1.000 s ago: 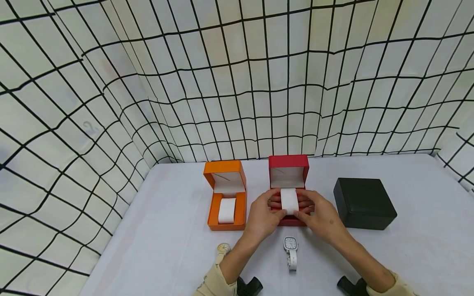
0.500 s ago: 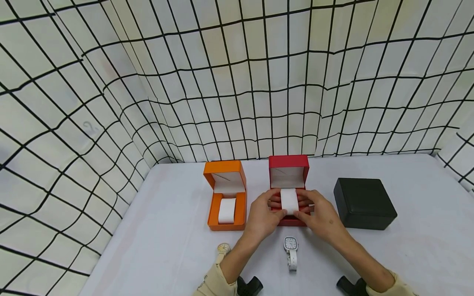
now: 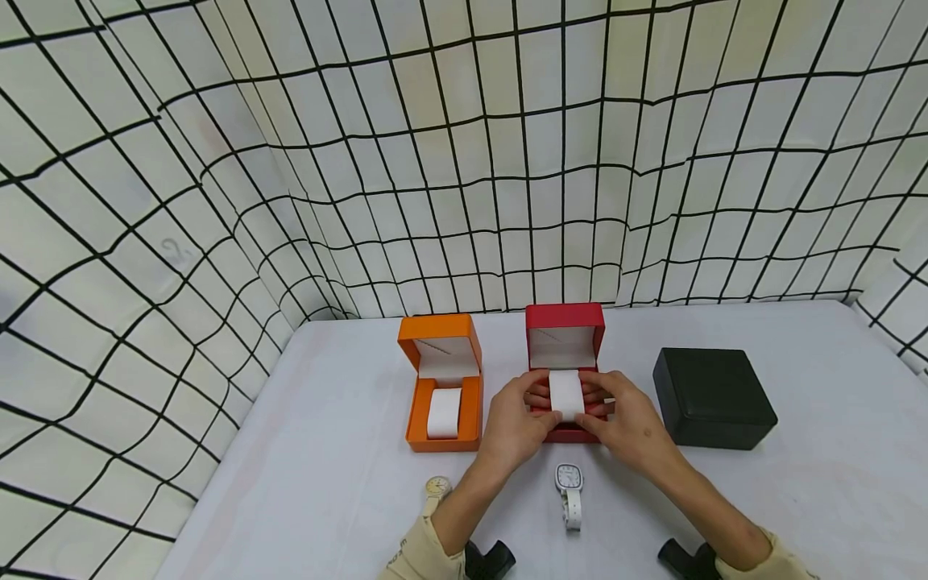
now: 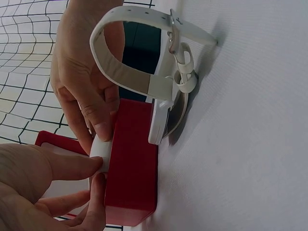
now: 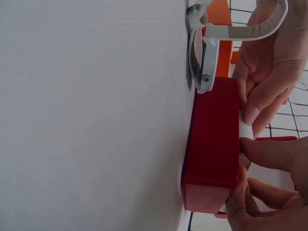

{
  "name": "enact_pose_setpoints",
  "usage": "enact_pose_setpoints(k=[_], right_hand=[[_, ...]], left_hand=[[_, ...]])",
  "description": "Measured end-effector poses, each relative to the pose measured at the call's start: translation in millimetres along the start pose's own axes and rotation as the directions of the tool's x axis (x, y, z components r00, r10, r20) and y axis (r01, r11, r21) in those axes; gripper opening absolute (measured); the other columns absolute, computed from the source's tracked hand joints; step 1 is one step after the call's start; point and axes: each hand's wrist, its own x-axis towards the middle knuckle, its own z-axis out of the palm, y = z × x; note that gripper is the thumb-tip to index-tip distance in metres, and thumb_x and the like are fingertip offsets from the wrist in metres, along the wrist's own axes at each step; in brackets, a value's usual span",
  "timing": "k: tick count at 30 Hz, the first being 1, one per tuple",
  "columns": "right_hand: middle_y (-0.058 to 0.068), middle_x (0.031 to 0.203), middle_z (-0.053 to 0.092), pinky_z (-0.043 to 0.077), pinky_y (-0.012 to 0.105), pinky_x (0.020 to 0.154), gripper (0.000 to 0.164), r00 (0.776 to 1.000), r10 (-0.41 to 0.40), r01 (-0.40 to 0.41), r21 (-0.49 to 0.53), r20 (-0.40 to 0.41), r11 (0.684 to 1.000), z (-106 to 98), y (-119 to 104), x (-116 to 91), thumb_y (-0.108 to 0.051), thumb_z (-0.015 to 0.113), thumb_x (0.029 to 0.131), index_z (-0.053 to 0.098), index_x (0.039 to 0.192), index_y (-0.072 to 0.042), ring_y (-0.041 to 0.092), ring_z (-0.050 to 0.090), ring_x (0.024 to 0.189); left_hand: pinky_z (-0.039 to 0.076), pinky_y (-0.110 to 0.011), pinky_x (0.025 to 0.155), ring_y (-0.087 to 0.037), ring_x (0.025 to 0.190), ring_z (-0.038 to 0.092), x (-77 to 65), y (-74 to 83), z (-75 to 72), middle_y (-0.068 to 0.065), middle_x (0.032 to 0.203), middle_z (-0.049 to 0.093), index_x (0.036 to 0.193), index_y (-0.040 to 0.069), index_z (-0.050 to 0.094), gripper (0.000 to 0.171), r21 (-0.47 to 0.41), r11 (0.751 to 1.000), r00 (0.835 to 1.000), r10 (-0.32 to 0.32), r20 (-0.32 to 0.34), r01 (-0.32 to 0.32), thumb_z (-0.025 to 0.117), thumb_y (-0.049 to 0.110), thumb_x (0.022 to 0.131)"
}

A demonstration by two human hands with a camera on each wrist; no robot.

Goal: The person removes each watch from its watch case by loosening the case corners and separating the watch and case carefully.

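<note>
A white watch cushion (image 3: 567, 395) sits in the opened red watch box (image 3: 565, 316). My left hand (image 3: 511, 425) grips the cushion's left side, thumb at its near edge and fingers along the side. On the other side my right hand (image 3: 636, 423) holds it the same way. Both wrist views show the thumbs on the cushion (image 4: 102, 148), just above the red box's front wall (image 5: 211, 144). Closer to me lies a white-strapped watch (image 3: 569, 479) with a squarish dial, its strap buckled in a loop. My left forearm partly covers a second watch (image 3: 438, 486) with a round, yellowish dial.
An opened orange watch box (image 3: 444, 445) with its own white cushion (image 3: 444, 413) stands left of the red one. A closed black box (image 3: 714, 399) is at the right. Behind the white table (image 3: 326, 451) rises a white wall with black grid lines (image 3: 464, 161).
</note>
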Motion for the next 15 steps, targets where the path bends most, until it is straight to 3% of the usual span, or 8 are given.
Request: enact_pose_setpoints(k=[15], right_hand=[[0.014,0.115,0.062,0.063,0.034,0.087,0.060,1.000,-0.013,0.013,-0.036,-0.007,0.999,-0.1,0.1,0.0,-0.001,0.083,0.085,0.061,0.140,0.003,0.021,0.065,0.097]], left_hand=[[0.062,-0.021,0.080,-0.014,0.094,0.063,-0.3,1.0,0.5,-0.011,0.109,0.068,0.138,0.002,0.063,0.055,0.015,1.000,1.000,-0.025,0.000,0.025,0.080,-0.002,0.086]])
